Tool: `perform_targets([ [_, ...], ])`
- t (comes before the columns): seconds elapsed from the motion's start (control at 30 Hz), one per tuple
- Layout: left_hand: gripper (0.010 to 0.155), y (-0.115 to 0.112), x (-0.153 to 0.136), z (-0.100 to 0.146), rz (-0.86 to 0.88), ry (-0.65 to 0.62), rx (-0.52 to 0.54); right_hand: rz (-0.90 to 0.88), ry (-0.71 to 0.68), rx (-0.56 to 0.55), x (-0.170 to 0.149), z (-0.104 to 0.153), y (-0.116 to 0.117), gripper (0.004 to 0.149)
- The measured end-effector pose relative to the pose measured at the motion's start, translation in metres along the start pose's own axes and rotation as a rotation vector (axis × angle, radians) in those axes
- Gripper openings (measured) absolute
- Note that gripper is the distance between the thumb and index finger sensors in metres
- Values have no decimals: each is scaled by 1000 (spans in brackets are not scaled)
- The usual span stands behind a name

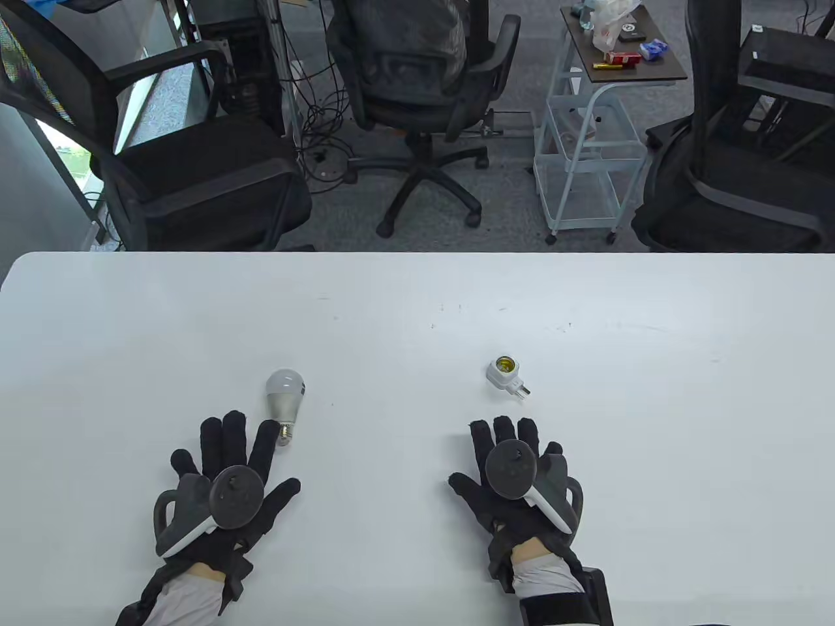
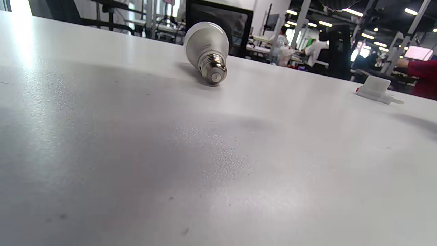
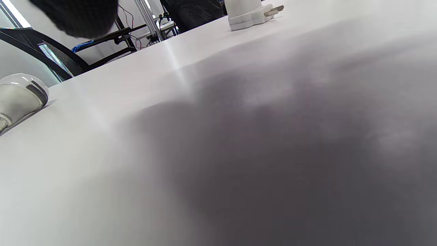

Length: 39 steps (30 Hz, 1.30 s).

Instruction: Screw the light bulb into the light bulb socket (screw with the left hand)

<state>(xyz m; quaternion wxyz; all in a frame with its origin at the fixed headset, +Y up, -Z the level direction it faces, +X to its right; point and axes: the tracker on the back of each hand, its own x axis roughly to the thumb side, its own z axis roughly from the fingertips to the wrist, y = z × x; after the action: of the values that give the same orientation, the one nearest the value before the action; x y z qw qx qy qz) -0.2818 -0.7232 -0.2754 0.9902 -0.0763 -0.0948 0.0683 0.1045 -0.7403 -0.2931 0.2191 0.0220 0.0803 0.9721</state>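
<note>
A light bulb (image 1: 284,399) with a white dome and silver body lies on its side on the white table (image 1: 417,313), its screw base pointing toward me. It also shows in the left wrist view (image 2: 207,48) and the right wrist view (image 3: 18,97). A white plug-in socket (image 1: 505,376) lies to the right with its brass opening up; it shows in the left wrist view (image 2: 375,89) and the right wrist view (image 3: 247,13). My left hand (image 1: 225,466) rests flat and empty just below the bulb. My right hand (image 1: 515,469) rests flat and empty below the socket.
Beyond the table's far edge stand black office chairs (image 1: 196,163) and a small metal cart (image 1: 590,130). The table holds only the bulb and the socket.
</note>
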Motion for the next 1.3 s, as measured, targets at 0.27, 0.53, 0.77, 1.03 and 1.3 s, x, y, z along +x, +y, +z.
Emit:
perform_targets([
  [0.27, 84, 0, 0, 1, 7, 3, 0, -18, 5, 19, 0, 1, 1, 80],
  [0.53, 85, 2, -5, 3, 8, 28, 26, -41, 23, 13, -4, 0, -1, 80],
  [0.77, 84, -5, -5, -5, 7, 40, -18, -63, 59, 32, -10, -5, 0, 80],
  [1.03, 84, -3, 1, -6, 12, 17, -23, -51, 110, 32, -13, -5, 4, 80],
  [1.3, 84, 2, 3, -6, 24, 5, -7, -145, 232, -13, -24, -28, -6, 81],
])
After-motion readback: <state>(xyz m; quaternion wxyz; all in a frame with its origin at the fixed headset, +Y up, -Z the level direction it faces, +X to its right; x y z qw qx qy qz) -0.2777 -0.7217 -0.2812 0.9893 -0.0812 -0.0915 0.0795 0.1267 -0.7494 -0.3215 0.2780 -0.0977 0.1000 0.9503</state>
